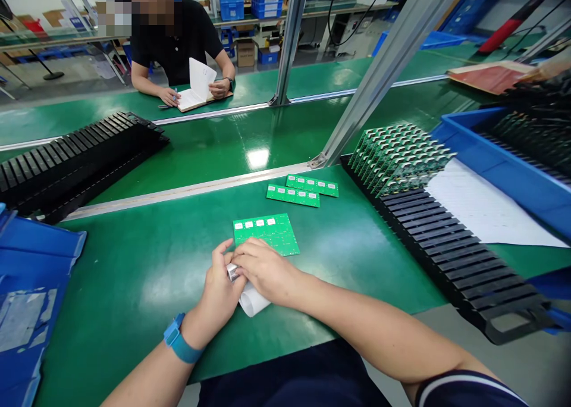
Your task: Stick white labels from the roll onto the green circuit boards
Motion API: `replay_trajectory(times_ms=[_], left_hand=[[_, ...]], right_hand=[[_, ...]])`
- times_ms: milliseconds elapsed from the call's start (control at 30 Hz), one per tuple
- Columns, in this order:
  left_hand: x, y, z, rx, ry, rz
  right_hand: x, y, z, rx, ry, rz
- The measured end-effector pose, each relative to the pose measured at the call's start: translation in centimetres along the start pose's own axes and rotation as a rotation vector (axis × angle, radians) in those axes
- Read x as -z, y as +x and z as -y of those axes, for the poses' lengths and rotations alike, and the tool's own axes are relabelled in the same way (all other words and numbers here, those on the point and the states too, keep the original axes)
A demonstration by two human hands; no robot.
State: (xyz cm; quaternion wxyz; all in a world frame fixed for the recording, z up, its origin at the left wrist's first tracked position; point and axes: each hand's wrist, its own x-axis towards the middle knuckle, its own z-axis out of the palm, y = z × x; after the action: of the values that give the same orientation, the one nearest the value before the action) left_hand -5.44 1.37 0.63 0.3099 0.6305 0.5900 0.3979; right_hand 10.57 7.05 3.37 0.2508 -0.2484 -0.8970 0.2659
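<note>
Four labels (260,223) placed on the green panel (285,243); visible near half looks bare.
Left hand (219,287) and right hand (268,274) grasp a white roll (253,301) nearside of it; two labelled strips (293,196) lie beyond.

Green table (147,276) is carrying larger circuit board (275,232) plus two narrow boards (293,196) at wearer's 12 o'clock, black slotted rack (446,240) at 2.

A white roll (252,301) is held in the grip; just beyond, a green board (288,233) bearing four white labels (260,223) is laid flat.
</note>
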Motion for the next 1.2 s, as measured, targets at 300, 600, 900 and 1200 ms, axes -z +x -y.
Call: replay_trajectory(times_ms=[300, 600, 900, 1200], left_hand=[[0.0, -0.1, -0.4, 0.036, -0.015, 0.037], [0.2, 0.2, -0.9, 0.088, -0.073, 0.033], [0.2, 0.4, -0.6, 0.114, -0.069, 0.006], [0.1, -0.1, 0.3, -0.284, 0.227, -0.115]], right_hand=[[0.3, -0.1, 0.1, 0.082, 0.015, -0.078], [0.5, -0.3, 0.1, 0.094, -0.04, -0.114], [1.4, -0.5, 1.1, 0.06, 0.063, -0.133], [11.1, -1.9, -9.1, -0.488, 0.229, -0.227]])
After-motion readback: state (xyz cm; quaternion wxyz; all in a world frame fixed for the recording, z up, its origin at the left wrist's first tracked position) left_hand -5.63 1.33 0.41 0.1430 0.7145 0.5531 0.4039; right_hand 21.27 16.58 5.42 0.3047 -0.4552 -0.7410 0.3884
